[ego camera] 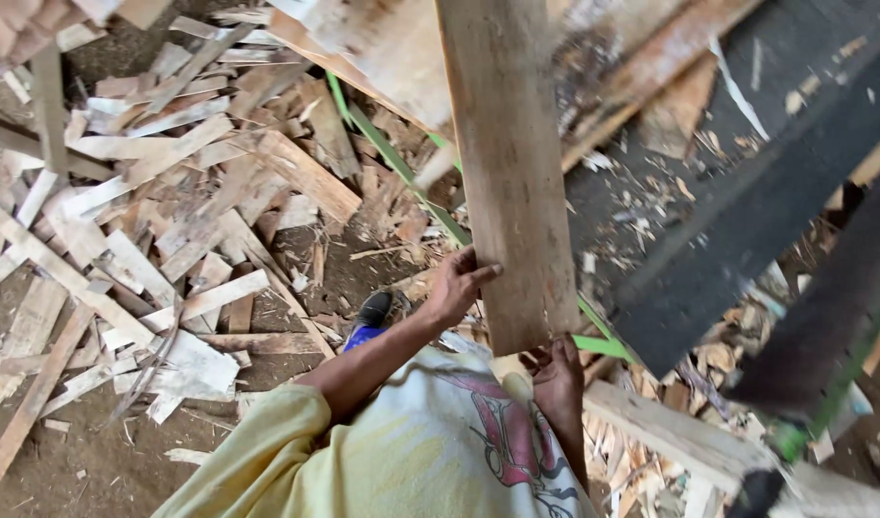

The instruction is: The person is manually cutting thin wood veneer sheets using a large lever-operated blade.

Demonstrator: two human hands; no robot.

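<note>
I see the long pale wooden plank (pixel 510 163) running 12 to 6 through centre frame. Left hand (pixel 456 285) grips its left edge at 7 o'clock, fingers wrapped; right hand (pixel 558 377) cups the bottom end. Scattered pale wood offcuts (pixel 152 221) crowd 9 o'clock, dark slanted beam (pixel 747 221) at 3.

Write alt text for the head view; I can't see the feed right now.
Both hands hold the near end of a long wooden plank: left hand on its left edge, right hand under its end. Splintered wood scraps litter the dirt floor, and a dark machine frame stands at right.
</note>
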